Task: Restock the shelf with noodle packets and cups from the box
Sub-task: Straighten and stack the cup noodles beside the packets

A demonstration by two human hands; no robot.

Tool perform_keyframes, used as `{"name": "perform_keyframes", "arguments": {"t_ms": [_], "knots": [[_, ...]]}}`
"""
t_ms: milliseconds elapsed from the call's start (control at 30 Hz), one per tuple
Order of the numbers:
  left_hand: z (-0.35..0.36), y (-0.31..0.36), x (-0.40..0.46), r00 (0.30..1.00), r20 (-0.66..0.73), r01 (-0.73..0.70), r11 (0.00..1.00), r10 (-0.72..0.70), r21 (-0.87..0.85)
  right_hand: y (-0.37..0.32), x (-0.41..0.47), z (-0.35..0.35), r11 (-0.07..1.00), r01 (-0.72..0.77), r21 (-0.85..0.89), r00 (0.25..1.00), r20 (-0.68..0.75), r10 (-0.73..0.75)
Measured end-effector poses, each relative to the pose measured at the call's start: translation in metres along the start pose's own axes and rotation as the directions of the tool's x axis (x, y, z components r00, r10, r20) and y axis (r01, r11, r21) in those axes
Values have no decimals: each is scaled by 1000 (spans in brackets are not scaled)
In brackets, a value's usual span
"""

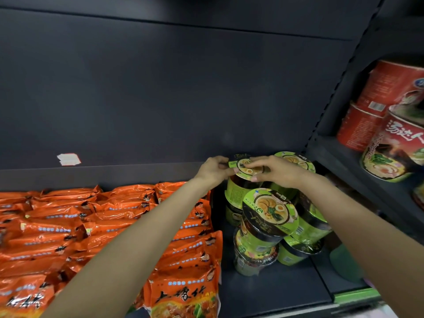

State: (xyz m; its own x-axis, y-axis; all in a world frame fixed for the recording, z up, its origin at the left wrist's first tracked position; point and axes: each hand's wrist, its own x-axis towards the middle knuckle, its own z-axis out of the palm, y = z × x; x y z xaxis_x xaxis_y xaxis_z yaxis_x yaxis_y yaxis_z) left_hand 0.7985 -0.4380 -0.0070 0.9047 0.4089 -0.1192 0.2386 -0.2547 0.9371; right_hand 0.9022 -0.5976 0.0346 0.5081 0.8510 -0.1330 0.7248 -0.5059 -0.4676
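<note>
Both hands grip one green noodle cup (pixel 243 167) at its lid, a little right of the frame's centre. Left hand (pixel 212 169) curls round the lid's left rim, fingers pressed against the edge; right hand (pixel 278 169) lies over the lid's right side, thumb and fingers pinching the rim. The cup is tilted, lid facing the camera, and sits on top of another green cup (pixel 234 193) at the back of the shelf.

Just right of the held cup — a further green cup (pixel 298 160), its lid showing behind the right hand. In front, lower centre-right, a leaning pile of green cups (pixel 270 223): one on top with its lid tipped toward the camera, others below it lying at angles, touching one another.

Left half of the frame: orange noodle packets (pixel 91 226) packed in overlapping rows, reaching from the left edge to just beside the cups. The nearest packets at the bottom edge show dark printed characters.

All of it rests on a dark shelf (pixel 275 292). A dark back panel (pixel 160 88) fills the upper frame, with a small white sticker (pixel 68 159) at mid-left.

Far right, beyond a dark upright — red noodle cups (pixel 390 106) stacked on a neighbouring shelf, partly cut off by the frame edge.
</note>
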Motion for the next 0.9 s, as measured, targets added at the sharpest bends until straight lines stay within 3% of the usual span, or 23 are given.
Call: {"name": "perform_keyframes", "arguments": {"t_ms": [167, 367, 600, 900], "knots": [[0, -1, 0, 1000, 5, 6, 1000, -6, 3, 2, 3, -7, 1000, -18, -9, 995, 100, 18], [2, -1, 2, 998, -38, 45, 996, -49, -81, 2, -4, 0, 997, -67, -36, 997, -35, 66], [1, 4, 6, 997, -48, 46, 988, -53, -147, -4, -5, -6, 991, -102, -86, 991, -92, 94], [-4, 4, 6, 998, -53, 28, 996, -32, -80, -2, -10, -1, 953, -149, -262, 977, -188, 101]]}}
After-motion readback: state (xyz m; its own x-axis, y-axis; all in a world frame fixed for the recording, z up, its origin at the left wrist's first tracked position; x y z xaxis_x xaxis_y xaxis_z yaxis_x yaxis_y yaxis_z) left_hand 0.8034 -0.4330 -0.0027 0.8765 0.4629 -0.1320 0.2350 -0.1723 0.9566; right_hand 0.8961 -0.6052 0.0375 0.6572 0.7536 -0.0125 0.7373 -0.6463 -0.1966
